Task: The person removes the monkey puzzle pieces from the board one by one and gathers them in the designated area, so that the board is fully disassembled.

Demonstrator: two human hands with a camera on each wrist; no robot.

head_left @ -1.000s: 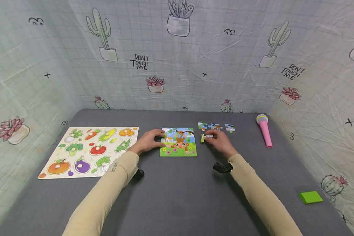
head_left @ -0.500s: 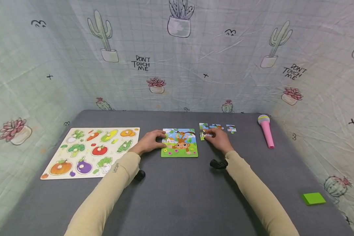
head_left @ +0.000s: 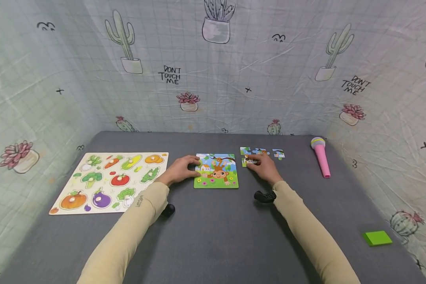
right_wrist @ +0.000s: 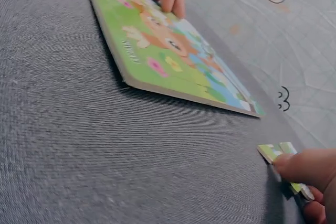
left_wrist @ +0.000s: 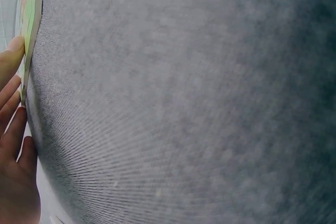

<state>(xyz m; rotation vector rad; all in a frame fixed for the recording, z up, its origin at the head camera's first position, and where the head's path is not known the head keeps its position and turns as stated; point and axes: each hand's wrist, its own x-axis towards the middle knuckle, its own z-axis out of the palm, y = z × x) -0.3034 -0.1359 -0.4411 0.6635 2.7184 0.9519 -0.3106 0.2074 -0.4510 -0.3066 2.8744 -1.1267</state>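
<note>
The left hand (head_left: 180, 169) lies at the left side of a square monkey puzzle board (head_left: 216, 170). Its thumb and fingertips rest on the board's picture face, as the right wrist view also shows. To the board's right, the right hand (head_left: 264, 167) pinches a small green-and-white jigsaw piece (head_left: 244, 163) between thumb and fingers, low over the table. In the right wrist view the thumb covers part of this piece (right_wrist: 269, 152). Just behind it lie loose jigsaw pieces: a blue-green corner one (head_left: 245, 150), an orange-and-green one (head_left: 260, 151) and a blue-white one (head_left: 278, 154).
A large wooden vegetable peg board (head_left: 108, 183) lies to the left, partly under the left forearm. A pink toy microphone (head_left: 321, 157) is at the back right. Toward the front right sits a bright green block (head_left: 377, 238). Printed fabric (head_left: 213, 67) surrounds the grey table.
The right hand has moved its jigsaw piece slightly away from the body, closer to the pieces behind it. The left hand stays on the board. The head view has shifted a little.
</note>
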